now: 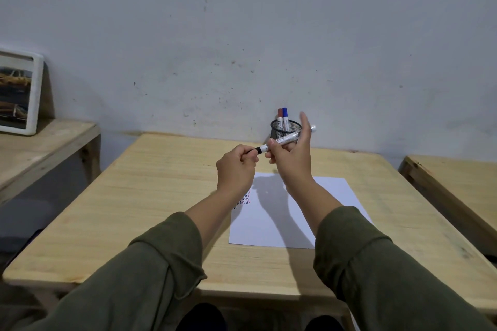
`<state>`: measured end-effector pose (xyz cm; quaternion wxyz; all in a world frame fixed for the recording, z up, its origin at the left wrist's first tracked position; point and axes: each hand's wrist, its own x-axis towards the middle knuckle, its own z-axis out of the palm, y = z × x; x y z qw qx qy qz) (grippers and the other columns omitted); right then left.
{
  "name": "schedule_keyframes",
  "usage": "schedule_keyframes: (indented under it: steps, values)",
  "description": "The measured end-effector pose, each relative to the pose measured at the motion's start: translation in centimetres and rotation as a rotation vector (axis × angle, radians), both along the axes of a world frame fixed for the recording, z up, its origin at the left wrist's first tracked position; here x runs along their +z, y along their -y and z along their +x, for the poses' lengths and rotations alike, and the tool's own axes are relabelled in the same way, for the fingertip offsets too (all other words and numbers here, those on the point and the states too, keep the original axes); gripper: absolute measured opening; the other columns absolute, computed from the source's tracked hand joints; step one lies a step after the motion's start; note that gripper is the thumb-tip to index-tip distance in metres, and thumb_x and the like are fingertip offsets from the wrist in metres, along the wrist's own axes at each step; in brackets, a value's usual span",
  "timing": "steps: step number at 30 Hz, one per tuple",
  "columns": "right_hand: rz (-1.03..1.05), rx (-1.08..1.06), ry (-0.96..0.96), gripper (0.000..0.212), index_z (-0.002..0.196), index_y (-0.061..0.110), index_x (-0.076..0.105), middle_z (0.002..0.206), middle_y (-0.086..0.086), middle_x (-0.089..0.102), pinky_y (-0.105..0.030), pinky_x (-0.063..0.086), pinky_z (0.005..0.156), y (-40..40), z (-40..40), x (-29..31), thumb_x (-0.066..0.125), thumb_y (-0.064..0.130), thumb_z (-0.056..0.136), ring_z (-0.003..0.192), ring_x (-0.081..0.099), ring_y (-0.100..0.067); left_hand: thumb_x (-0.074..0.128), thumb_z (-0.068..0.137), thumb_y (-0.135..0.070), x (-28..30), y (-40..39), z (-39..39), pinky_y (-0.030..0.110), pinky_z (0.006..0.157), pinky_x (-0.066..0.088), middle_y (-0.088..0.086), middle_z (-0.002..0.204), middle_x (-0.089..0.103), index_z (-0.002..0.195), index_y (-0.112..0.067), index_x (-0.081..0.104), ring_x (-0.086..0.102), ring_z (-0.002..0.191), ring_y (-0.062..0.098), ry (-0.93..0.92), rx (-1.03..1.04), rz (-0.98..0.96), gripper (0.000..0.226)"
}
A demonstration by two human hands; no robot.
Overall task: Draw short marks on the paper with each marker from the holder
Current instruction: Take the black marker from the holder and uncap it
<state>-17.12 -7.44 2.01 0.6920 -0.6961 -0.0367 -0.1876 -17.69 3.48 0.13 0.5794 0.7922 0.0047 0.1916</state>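
A white marker with a black cap is held level above the table, in front of the holder. My right hand grips its white barrel, fingers partly spread upward. My left hand is closed on the black cap end. Behind them a black mesh holder stands near the wall with a red-capped marker and a blue-capped marker upright in it. A white sheet of paper lies on the wooden table, with rows of short red, blue and black marks near its left edge.
A second wooden table at the left carries a white-framed picture leaning on the wall. Another wooden surface lies at the right. The grey wall runs directly behind the holder.
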Motion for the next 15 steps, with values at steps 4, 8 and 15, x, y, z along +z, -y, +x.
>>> schedule_keyframes:
  steps: [4, 8, 15]
  values:
    - [0.148, -0.004, -0.044, 0.105, 0.145, 0.045, -0.009, 0.072, -0.009, 0.065, -0.025, 0.049, 0.063, -0.15, -0.11, -0.03, 0.065, 0.003, 0.083, 0.057, 0.061, -0.014, 0.052, 0.090, -0.019, 0.04, -0.06, -0.25, 0.006, 0.062, 0.040, 0.000, 0.080, 0.067, 0.094, -0.013, 0.067, 0.063, 0.080, 0.016, -0.011, -0.009, -0.036, 0.016]
    - [0.222, 0.007, -0.064, 0.114, 0.143, 0.047, -0.018, 0.076, -0.011, 0.066, -0.026, 0.049, 0.064, -0.17, 0.16, -0.27, 0.068, 0.003, 0.082, 0.062, 0.062, -0.016, 0.051, 0.091, -0.019, 0.33, -0.32, -0.30, 0.018, 0.067, 0.042, 0.000, 0.079, 0.066, 0.092, -0.014, 0.067, 0.064, 0.084, 0.021, -0.013, -0.014, -0.035, 0.018]
    - [0.327, 0.125, -0.119, 0.059, 0.135, 0.016, 0.036, 0.078, -0.007, 0.065, -0.019, 0.046, 0.052, -0.25, 0.27, 0.22, 0.063, -0.001, 0.085, 0.050, 0.055, -0.008, 0.049, 0.092, -0.021, 0.03, -0.29, -0.35, 0.021, 0.066, 0.044, -0.003, 0.075, 0.064, 0.086, -0.019, 0.064, 0.059, 0.076, 0.017, -0.078, -0.041, -0.143, 0.016]
